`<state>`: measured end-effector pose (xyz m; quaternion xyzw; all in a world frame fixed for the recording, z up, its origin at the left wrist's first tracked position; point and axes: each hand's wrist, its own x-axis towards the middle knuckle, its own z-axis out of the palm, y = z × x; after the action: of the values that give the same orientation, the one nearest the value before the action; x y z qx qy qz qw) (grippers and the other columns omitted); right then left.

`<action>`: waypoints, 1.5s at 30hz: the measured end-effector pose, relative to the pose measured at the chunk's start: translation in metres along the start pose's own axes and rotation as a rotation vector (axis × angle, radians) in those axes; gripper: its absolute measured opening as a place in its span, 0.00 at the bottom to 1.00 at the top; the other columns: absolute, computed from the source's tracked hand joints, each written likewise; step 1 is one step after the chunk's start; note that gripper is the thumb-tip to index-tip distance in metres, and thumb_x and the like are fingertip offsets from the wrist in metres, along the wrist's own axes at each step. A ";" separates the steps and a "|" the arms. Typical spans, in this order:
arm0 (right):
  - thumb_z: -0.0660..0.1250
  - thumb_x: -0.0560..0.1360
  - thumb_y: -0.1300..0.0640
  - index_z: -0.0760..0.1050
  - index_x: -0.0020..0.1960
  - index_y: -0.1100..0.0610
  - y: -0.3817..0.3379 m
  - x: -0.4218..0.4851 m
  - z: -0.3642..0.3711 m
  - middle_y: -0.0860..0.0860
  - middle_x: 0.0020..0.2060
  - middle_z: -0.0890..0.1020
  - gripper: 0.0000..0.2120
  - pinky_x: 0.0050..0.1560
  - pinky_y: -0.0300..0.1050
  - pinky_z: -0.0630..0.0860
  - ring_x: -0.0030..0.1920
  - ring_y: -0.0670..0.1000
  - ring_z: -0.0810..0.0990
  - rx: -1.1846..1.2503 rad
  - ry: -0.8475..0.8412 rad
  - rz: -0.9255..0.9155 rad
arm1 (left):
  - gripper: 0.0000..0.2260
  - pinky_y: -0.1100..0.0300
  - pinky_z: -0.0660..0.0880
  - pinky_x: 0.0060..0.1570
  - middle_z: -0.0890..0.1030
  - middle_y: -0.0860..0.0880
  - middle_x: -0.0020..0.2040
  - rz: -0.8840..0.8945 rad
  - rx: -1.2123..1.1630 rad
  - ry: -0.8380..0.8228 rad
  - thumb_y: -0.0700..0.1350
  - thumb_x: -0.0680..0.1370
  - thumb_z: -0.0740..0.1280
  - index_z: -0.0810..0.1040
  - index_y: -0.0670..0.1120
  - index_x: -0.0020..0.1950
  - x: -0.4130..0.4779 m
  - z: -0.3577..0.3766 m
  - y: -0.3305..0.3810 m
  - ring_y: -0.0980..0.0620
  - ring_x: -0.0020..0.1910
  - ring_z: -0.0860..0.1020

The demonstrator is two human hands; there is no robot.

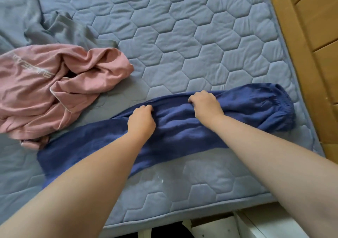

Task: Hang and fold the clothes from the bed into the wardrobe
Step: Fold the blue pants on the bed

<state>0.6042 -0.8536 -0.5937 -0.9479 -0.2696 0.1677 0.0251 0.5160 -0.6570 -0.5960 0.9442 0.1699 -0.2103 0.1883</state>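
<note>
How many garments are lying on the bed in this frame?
3: blue trousers across the near edge; a pink top at left; a grey garment at top left, partly cut off, possibly more than one piece.

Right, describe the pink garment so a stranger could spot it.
Start at the quilted blue mattress. On its left side, between a grey garment and dark blue trousers, lies the crumpled pink garment. It alone is pink and bears pale lettering.

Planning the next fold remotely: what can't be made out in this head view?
Head view only:
blue garment: lower-left part under left forearm.
left hand, right hand: fingertips buried in its fabric.
grey garment: cut off by the top-left edge.
pink garment: lettering creased, unreadable.
wardrobe: out of frame.
</note>
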 end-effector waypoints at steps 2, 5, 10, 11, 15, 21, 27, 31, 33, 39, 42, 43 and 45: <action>0.61 0.75 0.63 0.74 0.60 0.56 -0.006 0.008 0.001 0.54 0.54 0.76 0.13 0.53 0.49 0.65 0.56 0.57 0.71 -0.091 -0.036 -0.014 | 0.11 0.51 0.69 0.51 0.77 0.45 0.56 0.062 0.090 -0.086 0.43 0.78 0.60 0.75 0.45 0.58 0.004 -0.004 -0.015 0.42 0.56 0.73; 0.63 0.77 0.59 0.73 0.58 0.56 -0.007 0.016 -0.006 0.55 0.56 0.78 0.11 0.58 0.50 0.65 0.60 0.57 0.72 -0.132 -0.158 0.075 | 0.08 0.53 0.69 0.49 0.80 0.45 0.54 0.116 0.226 -0.103 0.45 0.78 0.62 0.76 0.46 0.54 0.006 -0.014 -0.027 0.41 0.54 0.75; 0.63 0.78 0.55 0.76 0.55 0.60 -0.003 0.025 -0.022 0.59 0.54 0.78 0.10 0.56 0.52 0.65 0.58 0.61 0.72 -0.083 0.072 0.199 | 0.07 0.52 0.65 0.43 0.79 0.41 0.50 -0.061 -0.010 0.201 0.44 0.79 0.61 0.75 0.41 0.50 0.014 -0.031 -0.027 0.38 0.51 0.75; 0.64 0.78 0.55 0.76 0.56 0.61 -0.003 0.025 -0.021 0.59 0.55 0.77 0.11 0.56 0.53 0.65 0.58 0.61 0.71 -0.065 0.106 0.221 | 0.07 0.52 0.63 0.43 0.78 0.41 0.51 -0.072 0.002 0.248 0.43 0.80 0.60 0.75 0.42 0.51 0.015 -0.032 -0.025 0.38 0.51 0.74; 0.66 0.76 0.53 0.71 0.61 0.60 0.009 0.015 -0.015 0.59 0.60 0.72 0.17 0.63 0.53 0.62 0.62 0.60 0.68 -0.042 0.143 0.370 | 0.13 0.50 0.68 0.41 0.76 0.40 0.53 0.067 0.041 0.403 0.35 0.71 0.64 0.76 0.41 0.55 0.008 -0.021 -0.012 0.37 0.50 0.74; 0.67 0.75 0.52 0.68 0.67 0.63 0.054 -0.038 -0.005 0.62 0.68 0.67 0.24 0.70 0.55 0.58 0.68 0.63 0.64 0.085 0.270 0.681 | 0.20 0.47 0.71 0.59 0.76 0.41 0.64 0.737 0.198 0.162 0.42 0.72 0.61 0.77 0.43 0.63 -0.025 0.017 0.036 0.39 0.63 0.74; 0.63 0.77 0.47 0.61 0.73 0.62 0.109 -0.076 -0.009 0.60 0.72 0.63 0.30 0.73 0.57 0.54 0.73 0.60 0.60 0.231 0.317 1.055 | 0.26 0.40 0.46 0.73 0.43 0.49 0.79 0.518 0.339 -0.313 0.55 0.83 0.49 0.44 0.54 0.79 -0.034 0.039 0.079 0.46 0.77 0.41; 0.62 0.77 0.48 0.64 0.71 0.62 0.142 -0.086 -0.011 0.61 0.69 0.69 0.28 0.68 0.54 0.63 0.69 0.62 0.67 0.454 0.251 1.233 | 0.28 0.37 0.48 0.72 0.38 0.48 0.78 0.522 0.495 -0.432 0.56 0.82 0.52 0.41 0.58 0.78 -0.022 0.044 0.080 0.46 0.77 0.38; 0.66 0.75 0.51 0.70 0.65 0.63 0.154 -0.090 -0.014 0.61 0.61 0.76 0.23 0.55 0.50 0.71 0.61 0.62 0.75 0.649 0.199 1.273 | 0.28 0.37 0.48 0.72 0.37 0.48 0.78 0.532 0.534 -0.462 0.56 0.82 0.53 0.42 0.59 0.78 -0.019 0.041 0.081 0.45 0.77 0.38; 0.72 0.70 0.55 0.78 0.54 0.62 0.152 -0.097 -0.039 0.58 0.50 0.82 0.15 0.45 0.44 0.71 0.52 0.57 0.80 0.833 0.236 1.160 | 0.27 0.41 0.48 0.74 0.42 0.47 0.79 0.489 0.410 -0.454 0.52 0.80 0.58 0.53 0.57 0.78 -0.026 0.030 0.092 0.45 0.77 0.42; 0.72 0.71 0.58 0.77 0.54 0.62 0.125 -0.096 -0.067 0.58 0.47 0.80 0.13 0.44 0.43 0.69 0.50 0.57 0.79 0.789 0.260 0.900 | 0.26 0.47 0.57 0.72 0.52 0.46 0.79 0.391 0.053 -0.304 0.46 0.79 0.61 0.60 0.51 0.76 -0.037 0.011 0.108 0.45 0.77 0.52; 0.72 0.71 0.58 0.77 0.53 0.62 0.114 -0.098 -0.081 0.57 0.46 0.80 0.13 0.44 0.43 0.69 0.49 0.56 0.78 0.760 0.245 0.806 | 0.28 0.50 0.59 0.71 0.54 0.46 0.78 0.359 -0.058 -0.260 0.43 0.77 0.63 0.60 0.49 0.77 -0.041 -0.002 0.117 0.45 0.76 0.55; 0.73 0.70 0.57 0.77 0.51 0.61 0.095 -0.103 -0.113 0.56 0.44 0.81 0.13 0.43 0.44 0.70 0.48 0.55 0.79 0.698 0.188 0.631 | 0.33 0.54 0.61 0.70 0.57 0.45 0.77 0.356 -0.217 -0.211 0.39 0.74 0.66 0.57 0.46 0.77 -0.046 -0.039 0.141 0.44 0.75 0.58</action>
<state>0.6070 -0.9837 -0.4693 -0.9294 0.1070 0.1613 0.3142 0.5458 -0.7741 -0.5021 0.9063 0.0014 -0.2518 0.3395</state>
